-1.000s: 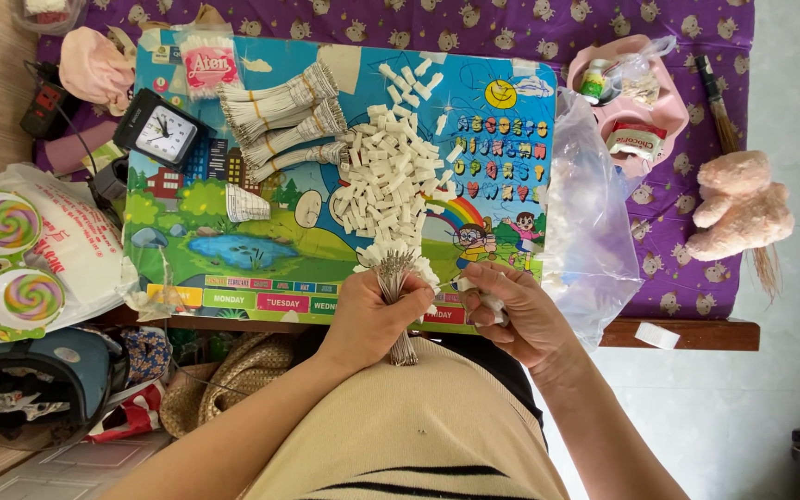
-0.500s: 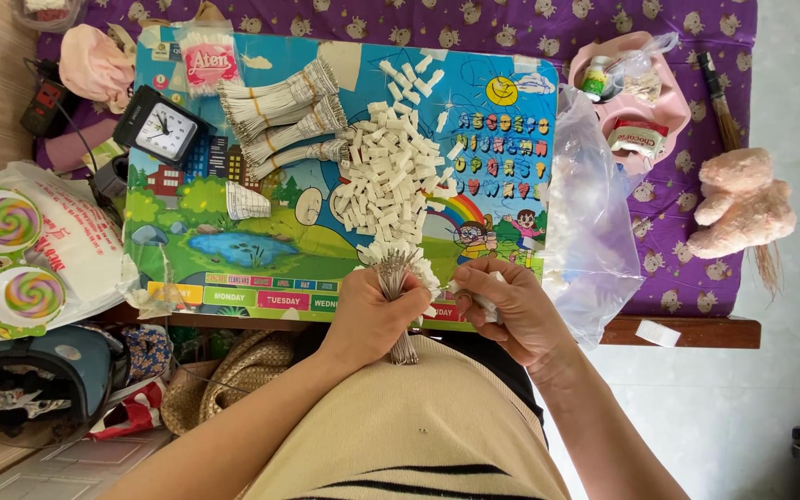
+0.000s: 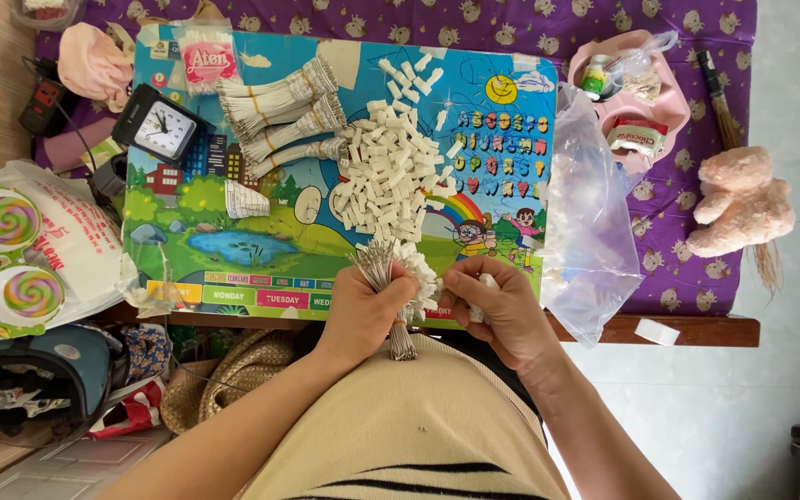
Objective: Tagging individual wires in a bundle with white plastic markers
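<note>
Two hands are busy at the near edge of the table (image 3: 696, 329), seen from the head camera looking straight down. The left hand (image 3: 363, 310) is closed in a fist around a bundle of thin grey sticks (image 3: 383, 278), which poke out above and below the fist, upright-ish with the lower ends near the striped shirt. The right hand (image 3: 502, 306) sits just beside it, fingers pinched shut on a small white piece (image 3: 487, 281) that is mostly hidden, so its shape is hard to tell.

Both hands hover over the near edge of a colourful cartoon mat (image 3: 233, 231) that covers most of the table. Right above the hands, toward the mat's middle, there's a big loose pile of small white pieces (image 3: 386, 181). Further up, near the far edge, lie several banded bundles of finished sticks (image 3: 275, 116), fanned out side by side. A small black clock (image 3: 161, 130) stands at the mat's far left side.

A clear plastic bag (image 3: 590, 222) slumps off the mat's right edge, touching it. On the purple cloth at the far right corner sits a pink basket (image 3: 636, 93), with a pink plush toy (image 3: 743, 204) near the table's right edge.
</note>
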